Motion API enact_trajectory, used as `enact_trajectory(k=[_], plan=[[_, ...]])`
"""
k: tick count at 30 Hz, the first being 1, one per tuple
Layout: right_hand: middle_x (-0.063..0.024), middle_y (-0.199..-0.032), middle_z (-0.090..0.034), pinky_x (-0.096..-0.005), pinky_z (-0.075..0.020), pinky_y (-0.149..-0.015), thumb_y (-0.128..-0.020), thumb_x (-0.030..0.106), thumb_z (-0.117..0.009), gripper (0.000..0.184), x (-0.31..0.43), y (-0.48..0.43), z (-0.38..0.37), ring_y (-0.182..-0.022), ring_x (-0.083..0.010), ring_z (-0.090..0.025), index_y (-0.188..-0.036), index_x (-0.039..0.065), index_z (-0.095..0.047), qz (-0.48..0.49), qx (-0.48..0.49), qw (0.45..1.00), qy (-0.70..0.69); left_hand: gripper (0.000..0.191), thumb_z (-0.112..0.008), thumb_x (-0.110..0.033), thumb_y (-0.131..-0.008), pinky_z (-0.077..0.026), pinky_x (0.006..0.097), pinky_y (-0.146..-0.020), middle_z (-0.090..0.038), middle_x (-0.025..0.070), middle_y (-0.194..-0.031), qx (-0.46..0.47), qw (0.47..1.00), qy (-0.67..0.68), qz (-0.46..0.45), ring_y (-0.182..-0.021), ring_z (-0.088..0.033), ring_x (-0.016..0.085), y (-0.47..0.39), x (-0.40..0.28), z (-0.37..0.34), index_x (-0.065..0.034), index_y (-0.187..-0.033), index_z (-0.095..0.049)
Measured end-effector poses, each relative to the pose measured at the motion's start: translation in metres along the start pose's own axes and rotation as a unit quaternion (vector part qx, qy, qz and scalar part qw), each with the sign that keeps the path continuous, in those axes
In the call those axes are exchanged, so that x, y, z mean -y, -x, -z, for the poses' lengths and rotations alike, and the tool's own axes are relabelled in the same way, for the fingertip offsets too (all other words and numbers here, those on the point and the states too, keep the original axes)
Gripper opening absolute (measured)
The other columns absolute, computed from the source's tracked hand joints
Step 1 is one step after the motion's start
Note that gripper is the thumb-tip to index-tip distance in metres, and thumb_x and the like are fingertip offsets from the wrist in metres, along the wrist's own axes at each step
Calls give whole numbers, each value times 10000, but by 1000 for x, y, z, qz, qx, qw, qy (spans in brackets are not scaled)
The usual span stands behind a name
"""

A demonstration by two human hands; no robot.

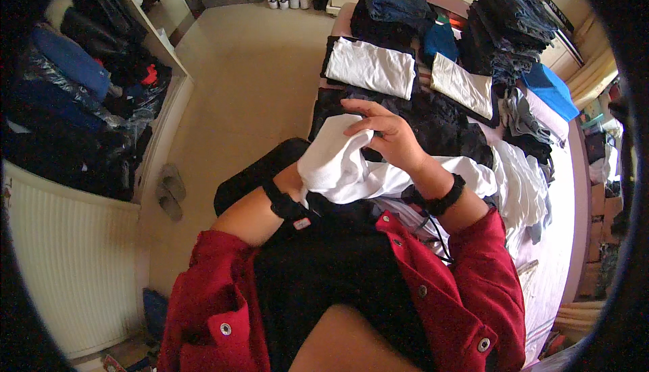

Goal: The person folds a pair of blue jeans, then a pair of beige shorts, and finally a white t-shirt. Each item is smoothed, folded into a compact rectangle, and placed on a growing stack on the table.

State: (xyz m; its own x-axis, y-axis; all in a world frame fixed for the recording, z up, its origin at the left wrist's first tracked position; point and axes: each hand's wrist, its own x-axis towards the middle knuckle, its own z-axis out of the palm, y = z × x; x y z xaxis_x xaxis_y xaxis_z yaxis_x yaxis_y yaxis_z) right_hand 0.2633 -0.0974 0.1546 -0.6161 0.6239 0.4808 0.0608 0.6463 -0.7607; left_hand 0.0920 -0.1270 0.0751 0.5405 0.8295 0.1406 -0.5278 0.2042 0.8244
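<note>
A white garment (334, 159) is raised in front of me, with a long part of it trailing right toward the bed. My left hand is hidden inside the cloth; only its wrist (289, 182) shows, with a black strap around it. Thumb and fingers of my right hand (388, 131) pinch the upper right edge of the white fabric, the other fingers spread above it. Just beyond my hands, dark clothing (436, 118) lies spread over the bed.
Folded white cloths (372, 67) lie on dark pieces on the bed. Behind stand stacks of folded jeans (512, 22). A white pleated garment (519, 184) lies to the right. On the floor are grey slippers (171, 192) and white shoes (289, 0). An open wardrobe (185, 75) holds clothes at left.
</note>
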Motion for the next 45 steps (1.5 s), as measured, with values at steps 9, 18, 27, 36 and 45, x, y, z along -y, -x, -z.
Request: enact_trajectory(k=[9, 18, 27, 36, 45], plan=[[-60, -847, -636, -268, -472, -687, -837, 88, -572, 176, -6, -7, 61, -768, -124, -585, -983, -8, -592, -192, -257, 947, -24, 180, -514, -101, -869, -464, 313, -772, -610, 52, -969, -251, 841, -455, -154, -897, -571, 150, -37, -83, 16, -49, -1033, -565], [-95, -830, -641, -297, -486, -669, -839, 264, -589, 278, 96, -88, 240, -714, -168, -603, -977, 24, -619, -63, -145, 880, 448, 180, -654, -146, -825, -419, 238, -781, -580, -25, -906, -184, 891, -356, -212, -847, -519, 81, -73, -241, 20, -55, -966, -589], [-181, -862, -650, -390, -480, -748, -634, 271, -740, 443, 223, -132, 291, -802, -306, -614, -983, 20, -631, -69, 75, 809, 580, 102, -663, -132, -790, -418, 251, -601, -570, 2, -678, -223, 513, -769, -311, -631, -481, 76, -79, -390, -60, -57, -834, -609], [-137, -812, -639, -353, -480, -695, -761, 185, -643, 229, 187, -146, 328, -733, -256, -608, -916, 16, -642, -40, -83, 808, 582, 229, -674, -264, -768, -420, 279, -665, -599, 55, -718, -259, 396, -848, -238, -688, -560, 155, -29, -473, -102, -46, -819, -627], [-112, -801, -622, -331, -477, -712, -787, 180, -636, 184, 131, -176, 336, -743, -219, -586, -897, 32, -634, 25, -231, 836, 497, 203, -717, -135, -624, -439, 270, -649, -605, 39, -715, -222, 465, -857, 9, -671, -553, 144, 25, -500, -80, -18, -774, -647]])
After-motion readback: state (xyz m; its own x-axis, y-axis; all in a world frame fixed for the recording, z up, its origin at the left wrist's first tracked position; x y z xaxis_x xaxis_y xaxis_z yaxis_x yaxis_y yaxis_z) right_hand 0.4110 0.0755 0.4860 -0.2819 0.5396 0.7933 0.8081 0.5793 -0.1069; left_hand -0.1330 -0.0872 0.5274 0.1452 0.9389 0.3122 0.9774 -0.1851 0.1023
